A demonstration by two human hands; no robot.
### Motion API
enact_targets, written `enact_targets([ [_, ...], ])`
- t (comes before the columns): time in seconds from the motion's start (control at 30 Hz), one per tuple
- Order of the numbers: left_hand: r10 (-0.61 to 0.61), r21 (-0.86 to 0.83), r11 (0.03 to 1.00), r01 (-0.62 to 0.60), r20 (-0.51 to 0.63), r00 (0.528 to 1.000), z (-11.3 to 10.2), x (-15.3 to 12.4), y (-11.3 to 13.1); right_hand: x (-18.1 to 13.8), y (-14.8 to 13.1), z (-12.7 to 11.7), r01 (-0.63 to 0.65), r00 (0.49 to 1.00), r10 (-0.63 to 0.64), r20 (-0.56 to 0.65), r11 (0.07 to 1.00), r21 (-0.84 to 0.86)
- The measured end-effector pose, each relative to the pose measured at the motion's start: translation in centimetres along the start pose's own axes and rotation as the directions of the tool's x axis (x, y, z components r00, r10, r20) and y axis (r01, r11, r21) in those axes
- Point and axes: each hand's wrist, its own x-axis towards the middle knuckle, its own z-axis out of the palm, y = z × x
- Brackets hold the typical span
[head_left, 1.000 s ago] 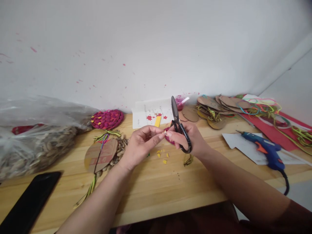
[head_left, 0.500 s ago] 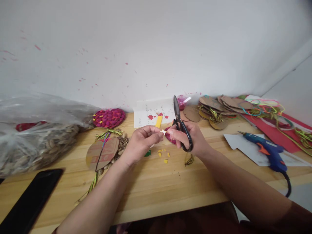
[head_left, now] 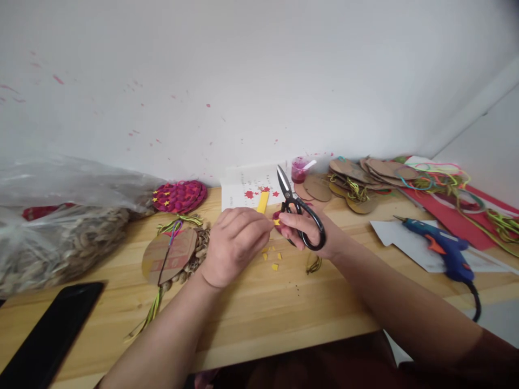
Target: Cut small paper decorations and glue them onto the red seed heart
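Black-handled scissors (head_left: 286, 186) rest in my right hand (head_left: 306, 227), blades pointing up and slightly left. My right thumb and fingertips are also at a small yellow star (head_left: 277, 222). From the left, my left hand (head_left: 241, 243) has its fingertips pinched at the same star; its back is turned to me and hides part of the grip. Small yellow scraps (head_left: 275, 267) lie on the table below my hands. A yellow strip (head_left: 263, 201) lies just beyond them. Red stars (head_left: 248, 194) sit on a white sheet (head_left: 231, 200) behind.
To the left are a pink decorated disc (head_left: 182, 195), a cardboard disc (head_left: 166, 256), a clear bag (head_left: 73, 248) and a black phone (head_left: 52, 335). On the right are cardboard discs (head_left: 352, 170), a blue glue gun (head_left: 441, 243) and red sheets (head_left: 458, 216). A cup (head_left: 299, 172) stands behind.
The star has turned from its white side to its yellow side. My left hand has rolled over so its back shows. The scissors have tilted farther left.
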Motion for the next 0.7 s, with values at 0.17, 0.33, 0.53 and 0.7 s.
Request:
enact_targets([
  [0.17,0.189,0.121,0.973,-0.198,0.085,0.978,-0.9,-0.2,-0.3,0.2,0.5,-0.4,-0.047,0.997,0.041,0.069,0.994,0.094],
  [0.33,0.174,0.116,0.976,-0.186,0.100,0.980,-0.8,-0.2,-0.2,0.1,0.4,-0.4,-0.009,0.999,0.008,0.051,0.999,0.031],
  [0.53,-0.292,-0.121,0.947,0.298,0.066,0.954,0.4,0.2,0.2,-0.1,-0.1,-0.2,0.016,0.992,-0.027,-0.121,0.996,-0.092],
  [0.7,-0.644,-0.466,0.402,0.788,0.468,0.605,0.4,0.7,0.1,-0.3,-0.3,0.2,-0.041,0.984,0.006,-0.178,0.980,-0.195],
])
